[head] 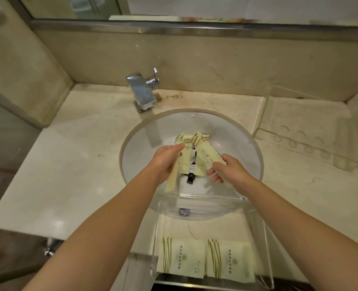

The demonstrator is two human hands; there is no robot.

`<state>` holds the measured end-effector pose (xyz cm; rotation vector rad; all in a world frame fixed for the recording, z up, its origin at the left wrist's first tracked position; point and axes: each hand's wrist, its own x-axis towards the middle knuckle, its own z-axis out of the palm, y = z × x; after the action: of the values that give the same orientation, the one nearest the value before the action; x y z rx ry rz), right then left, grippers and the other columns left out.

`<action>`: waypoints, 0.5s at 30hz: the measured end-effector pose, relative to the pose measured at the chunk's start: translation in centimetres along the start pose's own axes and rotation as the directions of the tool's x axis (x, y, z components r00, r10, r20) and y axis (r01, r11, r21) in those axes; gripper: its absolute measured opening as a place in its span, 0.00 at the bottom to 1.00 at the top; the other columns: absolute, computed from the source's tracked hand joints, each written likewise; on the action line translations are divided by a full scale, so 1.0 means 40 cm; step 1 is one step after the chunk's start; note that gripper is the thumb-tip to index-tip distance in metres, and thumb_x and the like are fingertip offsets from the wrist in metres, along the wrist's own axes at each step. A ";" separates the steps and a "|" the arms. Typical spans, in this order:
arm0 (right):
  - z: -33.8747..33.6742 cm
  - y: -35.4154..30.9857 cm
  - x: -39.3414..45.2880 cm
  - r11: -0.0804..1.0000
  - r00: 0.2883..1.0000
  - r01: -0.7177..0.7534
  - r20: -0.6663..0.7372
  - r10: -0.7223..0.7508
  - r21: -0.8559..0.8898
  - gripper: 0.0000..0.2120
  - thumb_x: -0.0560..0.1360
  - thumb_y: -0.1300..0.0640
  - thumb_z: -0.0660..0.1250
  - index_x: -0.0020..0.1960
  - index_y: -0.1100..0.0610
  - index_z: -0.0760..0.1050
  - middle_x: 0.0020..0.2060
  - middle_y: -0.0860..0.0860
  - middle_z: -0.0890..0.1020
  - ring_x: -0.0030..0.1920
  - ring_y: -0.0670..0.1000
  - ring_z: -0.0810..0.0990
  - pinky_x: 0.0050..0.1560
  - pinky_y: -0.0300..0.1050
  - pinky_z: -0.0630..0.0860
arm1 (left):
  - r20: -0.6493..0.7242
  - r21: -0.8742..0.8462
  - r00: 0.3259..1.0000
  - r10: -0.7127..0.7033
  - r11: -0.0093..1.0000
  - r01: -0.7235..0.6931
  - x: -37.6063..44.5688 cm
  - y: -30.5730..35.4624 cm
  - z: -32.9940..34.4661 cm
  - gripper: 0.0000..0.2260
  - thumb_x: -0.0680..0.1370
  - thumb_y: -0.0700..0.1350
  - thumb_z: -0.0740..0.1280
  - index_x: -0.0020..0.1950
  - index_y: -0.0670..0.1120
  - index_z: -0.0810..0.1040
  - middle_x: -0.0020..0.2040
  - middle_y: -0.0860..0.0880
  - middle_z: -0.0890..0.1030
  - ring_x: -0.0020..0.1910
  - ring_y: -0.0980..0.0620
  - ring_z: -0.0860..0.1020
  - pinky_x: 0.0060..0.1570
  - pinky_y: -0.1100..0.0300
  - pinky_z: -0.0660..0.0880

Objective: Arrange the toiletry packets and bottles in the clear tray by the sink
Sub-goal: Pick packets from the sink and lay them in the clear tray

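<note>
At centre frame, long packets [195, 152] are clamped by the left hand [165, 160] and right hand [229, 171] over the sink [136, 148], a small bottle [191, 173] among them, seemingly gathered for the clear tray [260, 238] at lower right, where two packets [205, 259] are laid.

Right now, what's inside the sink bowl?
Cream packets and a small dark-capped bottle lie in the sink. The left hand and right hand cover what lies beneath them.
</note>
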<state>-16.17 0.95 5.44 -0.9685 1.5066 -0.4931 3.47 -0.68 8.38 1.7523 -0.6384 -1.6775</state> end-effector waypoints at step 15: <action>-0.058 -0.046 -0.132 0.980 0.991 0.116 0.090 -0.103 -0.162 0.15 0.73 0.59 0.69 0.38 0.54 0.62 0.30 0.49 0.67 0.29 0.49 0.62 0.31 0.44 0.59 | 0.018 -0.099 0.998 0.055 0.994 -0.053 -0.145 0.086 -0.035 0.05 0.79 0.47 0.62 0.51 0.47 0.71 0.33 0.49 0.66 0.28 0.53 0.65 0.29 0.60 0.63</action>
<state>-18.21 3.61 10.49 -1.1941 1.4434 -0.4047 4.67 1.25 14.89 1.6357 -0.5969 -1.6640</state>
